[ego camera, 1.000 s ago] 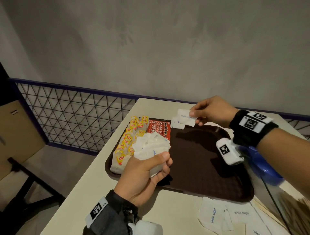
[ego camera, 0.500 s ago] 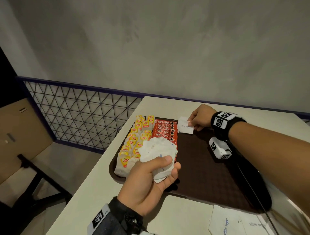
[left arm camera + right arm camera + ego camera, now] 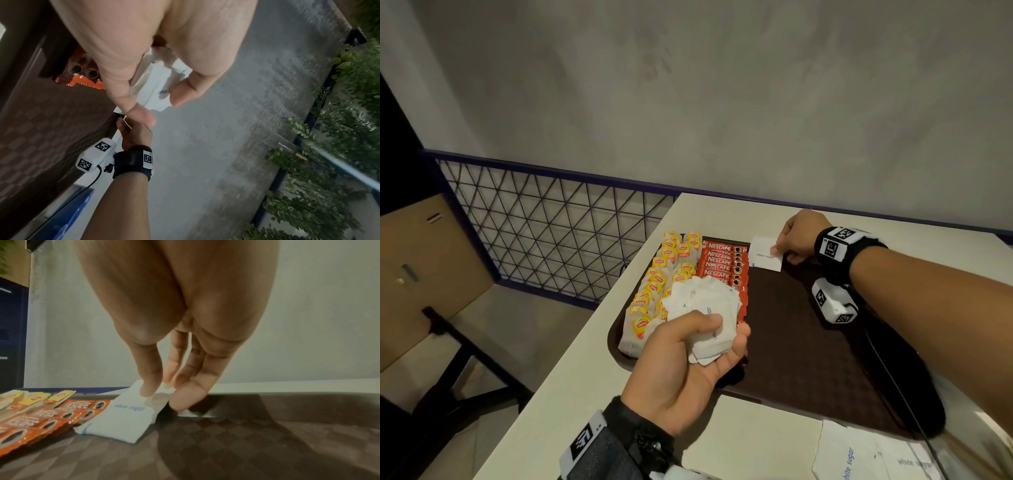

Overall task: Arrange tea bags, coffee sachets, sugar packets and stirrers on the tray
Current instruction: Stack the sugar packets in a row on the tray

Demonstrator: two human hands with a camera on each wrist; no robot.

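Brown tray (image 3: 808, 342) on the table (image 3: 592, 370): tea bags (image 3: 654, 291) along its left edge, coffee sachets (image 3: 719, 263) beside them, one sugar packet (image 3: 765, 255) at the far rim pinched by the right hand (image 3: 796, 236), the left hand (image 3: 685, 363) clutching a bundle of sugar packets (image 3: 705, 308).

Your tray (image 3: 808, 342) is dark brown plastic with a matt, checker-embossed texture. The sugar packets (image 3: 766, 254) are matt white paper; the coffee sachets (image 3: 719, 263) are glossy red foil with serrated ends. The table (image 3: 585, 394) looks smooth, pale and matt, the wall (image 3: 688, 102) rough grey plaster.
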